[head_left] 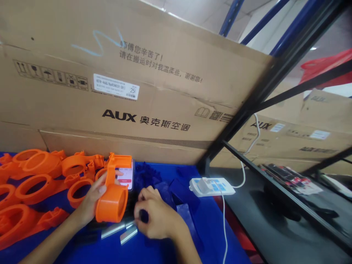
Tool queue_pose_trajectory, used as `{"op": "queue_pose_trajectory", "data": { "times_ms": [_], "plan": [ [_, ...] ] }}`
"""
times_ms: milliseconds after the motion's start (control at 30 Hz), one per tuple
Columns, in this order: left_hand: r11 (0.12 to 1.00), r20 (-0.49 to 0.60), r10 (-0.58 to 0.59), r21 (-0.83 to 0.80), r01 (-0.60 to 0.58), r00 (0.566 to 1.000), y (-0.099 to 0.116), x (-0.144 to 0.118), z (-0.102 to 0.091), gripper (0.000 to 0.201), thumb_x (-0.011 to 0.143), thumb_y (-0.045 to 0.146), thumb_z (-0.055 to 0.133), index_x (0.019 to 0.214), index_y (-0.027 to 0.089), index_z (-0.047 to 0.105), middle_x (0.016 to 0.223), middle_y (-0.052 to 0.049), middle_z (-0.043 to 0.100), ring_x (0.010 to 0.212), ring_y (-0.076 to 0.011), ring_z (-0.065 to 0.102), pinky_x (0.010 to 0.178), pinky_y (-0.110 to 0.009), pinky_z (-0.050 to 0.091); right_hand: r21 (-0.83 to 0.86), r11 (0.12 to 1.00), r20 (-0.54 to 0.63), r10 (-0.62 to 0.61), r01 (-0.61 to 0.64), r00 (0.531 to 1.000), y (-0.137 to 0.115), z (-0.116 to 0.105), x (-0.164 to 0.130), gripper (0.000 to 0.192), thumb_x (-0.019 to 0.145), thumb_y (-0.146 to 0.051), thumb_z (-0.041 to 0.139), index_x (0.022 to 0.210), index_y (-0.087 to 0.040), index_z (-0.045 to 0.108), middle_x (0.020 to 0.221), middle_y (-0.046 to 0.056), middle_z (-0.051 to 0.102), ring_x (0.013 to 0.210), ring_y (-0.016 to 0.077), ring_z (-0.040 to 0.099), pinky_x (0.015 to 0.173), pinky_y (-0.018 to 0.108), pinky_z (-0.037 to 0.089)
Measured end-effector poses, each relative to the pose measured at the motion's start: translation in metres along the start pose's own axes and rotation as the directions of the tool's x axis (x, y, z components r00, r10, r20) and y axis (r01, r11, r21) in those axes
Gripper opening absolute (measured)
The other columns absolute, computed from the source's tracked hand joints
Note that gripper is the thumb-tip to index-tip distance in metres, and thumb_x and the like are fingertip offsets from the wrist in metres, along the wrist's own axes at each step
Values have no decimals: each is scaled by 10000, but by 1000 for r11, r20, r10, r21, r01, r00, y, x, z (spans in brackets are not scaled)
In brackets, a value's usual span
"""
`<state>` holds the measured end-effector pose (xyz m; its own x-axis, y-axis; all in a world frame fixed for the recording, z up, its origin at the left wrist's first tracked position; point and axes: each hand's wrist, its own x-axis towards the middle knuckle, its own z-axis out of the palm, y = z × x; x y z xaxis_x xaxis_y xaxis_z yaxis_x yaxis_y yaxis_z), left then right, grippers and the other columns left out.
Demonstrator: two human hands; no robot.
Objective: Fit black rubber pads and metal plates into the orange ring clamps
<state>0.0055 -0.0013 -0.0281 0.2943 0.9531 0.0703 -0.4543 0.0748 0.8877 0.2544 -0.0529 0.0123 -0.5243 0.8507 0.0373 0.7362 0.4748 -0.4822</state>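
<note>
My left hand [90, 200] grips an orange plastic housing [112, 196] with a round barrel and a flat bracket on top, held upright over the blue table [154, 249]. To its right, my right hand [156, 216] is curled, pinching a small dark blue piece [143, 216] between its fingertips. Silver metal strips [121, 230] lie on the table just under both hands. A phone [127, 178] with a lit screen leans behind the orange housing.
Several orange ring-shaped parts [35, 183] are piled at the left. Dark blue plastic parts [176, 189] lie beyond my right hand. A white power strip [211, 186] with a cable sits at the table's right edge. A big cardboard box [132, 84] walls the back; a black rack [275, 176] stands right.
</note>
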Motion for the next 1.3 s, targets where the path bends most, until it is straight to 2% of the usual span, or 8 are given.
{"op": "queue_pose_trajectory", "data": {
  "times_ms": [167,333,567,733,867,1133,1300],
  "plan": [
    [998,-30,-51,-39,50,998,-5,-6,-1,559,810,517,719,1294,239,686,985,-75,783,748,-261,689,645,-312,547,-33,999,61,-1,3,998,-6,4,0,145,813,-182,766,913,-287,762,1042,36,564,1029,258,495,1036,493,345],
    [997,14,-82,-6,82,997,-6,-5,0,598,782,529,740,1289,216,698,990,-84,783,725,-250,680,612,-299,532,-66,997,68,-27,32,997,-8,4,2,120,867,-145,676,811,-239,728,1015,50,571,994,252,493,968,456,380],
    [997,-19,-61,-39,60,998,-5,-11,2,516,863,478,702,1333,269,663,1008,-35,779,757,-236,689,643,-283,540,-32,999,44,-43,44,998,-8,1,-1,144,854,-145,672,901,-251,757,1023,51,589,1029,261,497,1001,449,385],
    [998,58,-56,-17,57,997,-5,-9,0,499,853,520,694,1264,235,691,865,-40,734,625,-183,616,565,-255,489,-14,1000,134,17,-15,991,-7,0,0,272,871,-204,718,1066,-369,809,1014,38,559,1046,269,489,1065,489,334],
    [997,72,-82,-7,83,994,-6,-6,-3,503,820,528,726,1212,214,718,923,-62,742,670,-188,624,589,-257,492,-31,999,185,43,-38,982,-9,-1,2,270,918,-196,671,1086,-353,812,1050,53,557,1074,271,474,1076,483,318],
    [989,87,-136,-43,140,987,-8,-7,-5,496,805,520,752,1202,226,713,874,-48,705,663,-185,610,604,-272,502,-52,997,109,-49,55,993,-13,6,4,188,953,-170,594,994,-246,761,1095,60,573,1082,260,471,1035,451,359],
    [986,81,-140,-74,146,987,-10,-7,2,491,810,501,767,1210,227,696,897,-43,706,690,-188,626,628,-272,515,-33,998,57,-60,62,997,-15,6,4,136,960,-203,595,1038,-222,705,1144,68,572,1108,260,491,1024,434,384]
  ]
}}
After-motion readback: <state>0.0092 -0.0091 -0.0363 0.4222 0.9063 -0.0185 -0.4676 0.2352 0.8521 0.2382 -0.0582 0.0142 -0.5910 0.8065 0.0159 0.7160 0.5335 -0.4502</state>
